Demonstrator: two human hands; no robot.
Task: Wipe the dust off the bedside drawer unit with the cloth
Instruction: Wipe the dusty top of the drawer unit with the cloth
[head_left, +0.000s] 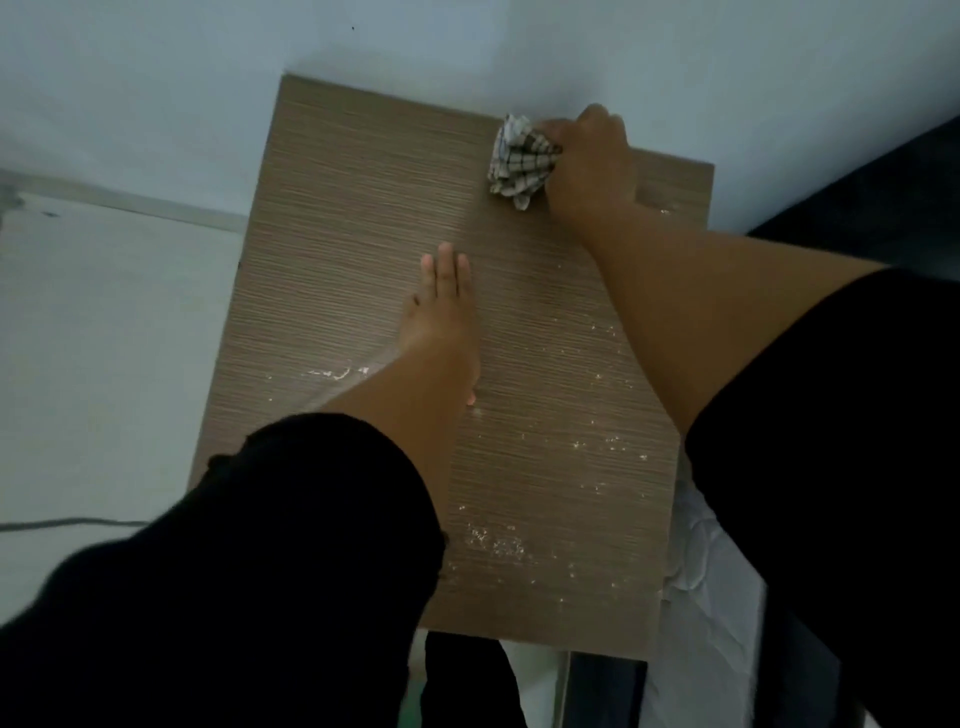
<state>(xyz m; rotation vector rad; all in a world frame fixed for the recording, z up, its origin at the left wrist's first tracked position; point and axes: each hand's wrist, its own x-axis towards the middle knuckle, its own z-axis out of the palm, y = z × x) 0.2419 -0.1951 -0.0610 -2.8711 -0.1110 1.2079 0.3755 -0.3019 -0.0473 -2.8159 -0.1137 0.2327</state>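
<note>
The brown wood-grain top of the bedside drawer unit fills the middle of the view, its far edge against a pale blue-grey wall. Only the top panel shows; the drawers and front are hidden below the camera and behind the person's arms.

The right hand sits near the far right corner of the top, its fingers curled round a crumpled white cloth with dark check lines. The cloth bulges out to the left of the fist and rests on the wood; the part inside the hand is hidden, and the fingertips cannot be seen.

The left hand lies flat near the middle of the top, fingers straight and close together, pointing toward the wall, holding nothing. Its thumb is hard to make out against the forearm.

Pale specks and streaks of dust are scattered over the near and right parts of the surface, some just left of the left forearm. Black sleeves cover both upper arms and hide the near left corner of the top.

To the left is a light floor with a thin grey cable cut off by the sleeve. At right, a dark shape and a strip of white quilted fabric are only partly visible.
</note>
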